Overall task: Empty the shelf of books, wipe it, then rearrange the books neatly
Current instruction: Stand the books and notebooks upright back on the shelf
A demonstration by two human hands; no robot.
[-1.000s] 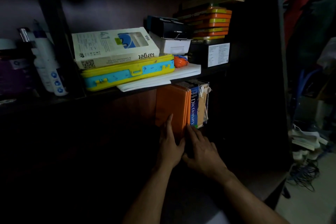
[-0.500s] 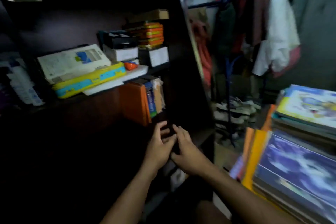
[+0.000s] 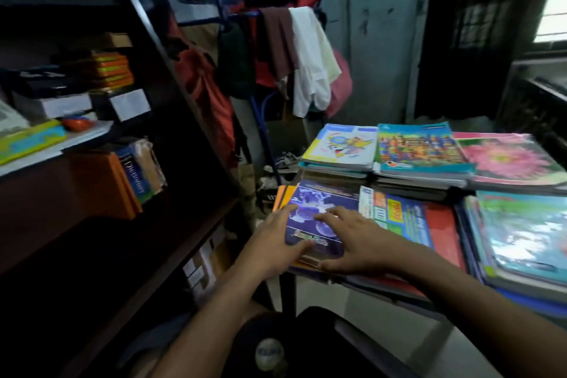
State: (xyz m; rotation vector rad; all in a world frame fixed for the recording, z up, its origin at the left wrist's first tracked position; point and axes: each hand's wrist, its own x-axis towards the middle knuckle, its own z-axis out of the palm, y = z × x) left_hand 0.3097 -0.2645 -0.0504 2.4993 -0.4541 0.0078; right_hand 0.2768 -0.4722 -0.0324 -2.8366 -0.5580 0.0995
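Both my hands lie on a purple-blue book (image 3: 322, 195) that tops a stack at the near left corner of a table. My left hand (image 3: 276, 244) rests on the book's left edge with fingers stretched over the cover. My right hand (image 3: 352, 239) lies spread flat on the cover, its thumb at the near edge. More book stacks cover the table: a white-covered one (image 3: 340, 144), a colourful one (image 3: 420, 147), a pink flower one (image 3: 506, 159). On the dark wooden shelf (image 3: 196, 242) to the left, an orange book (image 3: 122, 190) and a blue dictionary (image 3: 135, 176) stand upright.
The upper shelf board holds a yellow case (image 3: 30, 138), boxes and a pile of orange tins (image 3: 113, 69). A clothes rack (image 3: 288, 49) stands behind, with shoes under it. A tall book pile (image 3: 521, 230) fills the table's right side. A dark chair seat (image 3: 322, 341) is below my arms.
My view swung right from the shelf to the table. Both hands left the upright books on the shelf and now lie on the purple-blue book.
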